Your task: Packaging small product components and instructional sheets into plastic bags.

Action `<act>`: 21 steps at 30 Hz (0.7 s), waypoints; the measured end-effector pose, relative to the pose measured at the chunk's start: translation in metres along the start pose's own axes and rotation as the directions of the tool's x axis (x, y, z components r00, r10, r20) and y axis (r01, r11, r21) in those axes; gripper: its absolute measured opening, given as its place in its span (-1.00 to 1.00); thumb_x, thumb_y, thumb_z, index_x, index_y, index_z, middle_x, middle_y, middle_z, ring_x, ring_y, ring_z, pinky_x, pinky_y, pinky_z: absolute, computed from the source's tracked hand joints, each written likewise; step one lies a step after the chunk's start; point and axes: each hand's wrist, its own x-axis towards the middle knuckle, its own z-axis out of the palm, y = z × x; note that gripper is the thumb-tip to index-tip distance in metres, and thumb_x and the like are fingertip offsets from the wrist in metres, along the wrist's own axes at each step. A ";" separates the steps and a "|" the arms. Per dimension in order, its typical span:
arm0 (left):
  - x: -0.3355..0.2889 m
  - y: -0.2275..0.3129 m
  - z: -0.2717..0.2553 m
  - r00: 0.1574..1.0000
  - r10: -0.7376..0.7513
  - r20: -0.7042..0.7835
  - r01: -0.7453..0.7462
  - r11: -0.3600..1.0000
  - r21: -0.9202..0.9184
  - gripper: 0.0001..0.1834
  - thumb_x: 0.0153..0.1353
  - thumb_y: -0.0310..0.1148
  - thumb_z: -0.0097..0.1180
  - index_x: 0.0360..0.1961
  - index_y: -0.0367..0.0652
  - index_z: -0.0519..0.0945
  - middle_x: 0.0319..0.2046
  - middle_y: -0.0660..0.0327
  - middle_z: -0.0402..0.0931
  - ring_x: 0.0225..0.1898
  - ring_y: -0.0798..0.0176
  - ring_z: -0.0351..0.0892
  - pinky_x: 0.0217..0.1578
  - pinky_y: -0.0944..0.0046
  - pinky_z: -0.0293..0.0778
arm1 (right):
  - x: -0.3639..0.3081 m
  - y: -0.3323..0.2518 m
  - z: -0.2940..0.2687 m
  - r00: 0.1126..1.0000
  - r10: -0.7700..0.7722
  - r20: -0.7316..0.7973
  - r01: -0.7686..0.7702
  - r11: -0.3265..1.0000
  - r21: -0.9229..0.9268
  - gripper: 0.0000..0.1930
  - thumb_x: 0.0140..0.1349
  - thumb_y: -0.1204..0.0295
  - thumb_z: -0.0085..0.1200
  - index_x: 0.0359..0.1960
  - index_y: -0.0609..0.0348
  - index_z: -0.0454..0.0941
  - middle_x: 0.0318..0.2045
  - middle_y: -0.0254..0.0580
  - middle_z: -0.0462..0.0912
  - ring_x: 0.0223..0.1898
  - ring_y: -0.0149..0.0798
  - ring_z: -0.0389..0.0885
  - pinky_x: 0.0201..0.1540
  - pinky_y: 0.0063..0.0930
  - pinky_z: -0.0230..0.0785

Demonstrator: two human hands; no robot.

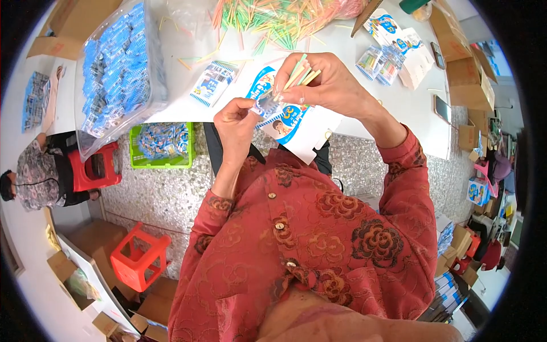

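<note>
My left hand (235, 126) pinches the edge of a small clear packet with blue stripes (268, 112). Closed around a small bunch of thin pastel sticks (304, 74), yellow, green and pale pink, my right hand (336, 85) is at the packet's mouth. Whether the stick ends are inside the packet I cannot tell. Below both hands lies a printed white and blue carton (288, 126), partly covered by them. A filled flat packet (214, 83) rests on the table left of my hands. At the far side spreads a big loose pile of the same sticks (273, 23).
On the left stands a clear bin (162, 85) full of blue packets; a green crate (191, 154) of packets sits on the floor. Filled packets (380, 64), cartons and two phones (441, 108) lie at the right. Red stools (137, 259) and a seated person (40, 171) are at left.
</note>
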 end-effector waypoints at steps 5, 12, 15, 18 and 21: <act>-0.003 0.001 0.005 0.999 0.023 0.023 -0.024 0.999 0.022 -0.96 0.03 -0.62 0.16 -0.47 -0.28 0.58 -0.57 0.40 0.50 -0.53 0.62 0.36 -0.51 0.58 0.29 | 0.004 0.001 0.005 0.999 0.043 -0.015 -0.045 0.984 -0.175 -0.91 0.09 0.50 0.13 -0.37 0.19 0.51 -0.47 -0.39 0.55 -0.44 -0.58 0.47 -0.45 -0.67 0.32; -0.001 -0.007 -0.002 0.999 -0.015 0.043 0.011 0.997 0.072 -0.97 0.04 -0.60 0.17 -0.47 -0.27 0.58 -0.57 0.40 0.50 -0.53 0.62 0.35 -0.51 0.58 0.29 | 0.006 0.005 0.006 0.998 -0.051 -0.028 0.034 0.898 -0.438 -0.91 0.07 0.55 0.11 -0.37 0.18 0.50 -0.39 -0.33 0.56 -0.34 -0.47 0.53 -0.36 -0.58 0.44; -0.001 -0.001 0.001 0.996 -0.063 0.070 0.064 0.998 -0.007 -0.97 0.05 -0.60 0.16 -0.46 -0.27 0.57 -0.54 0.38 0.52 -0.52 0.61 0.38 -0.49 0.58 0.32 | 0.008 0.005 0.007 0.996 -0.090 -0.029 0.068 0.895 -0.442 -0.92 0.05 0.56 0.11 -0.39 0.19 0.50 -0.38 -0.32 0.55 -0.33 -0.45 0.54 -0.36 -0.58 0.44; -0.001 0.001 0.003 0.991 -0.092 0.093 0.100 0.992 -0.083 -0.97 0.05 -0.59 0.17 -0.46 -0.27 0.57 -0.53 0.36 0.54 -0.49 0.59 0.42 -0.47 0.56 0.36 | 0.009 0.007 0.006 0.986 -0.166 0.016 0.154 0.871 -0.466 -0.91 0.04 0.55 0.12 -0.40 0.20 0.50 -0.38 -0.32 0.55 -0.34 -0.43 0.54 -0.37 -0.57 0.45; -0.003 0.003 0.005 0.993 -0.060 0.104 0.062 0.998 -0.012 -0.96 0.05 -0.59 0.18 -0.46 -0.28 0.56 -0.53 0.35 0.54 -0.48 0.58 0.45 -0.45 0.55 0.38 | 0.011 0.007 0.004 0.988 -0.152 0.024 0.143 0.852 -0.504 -0.90 0.03 0.54 0.12 -0.39 0.21 0.51 -0.39 -0.31 0.56 -0.35 -0.43 0.55 -0.37 -0.57 0.44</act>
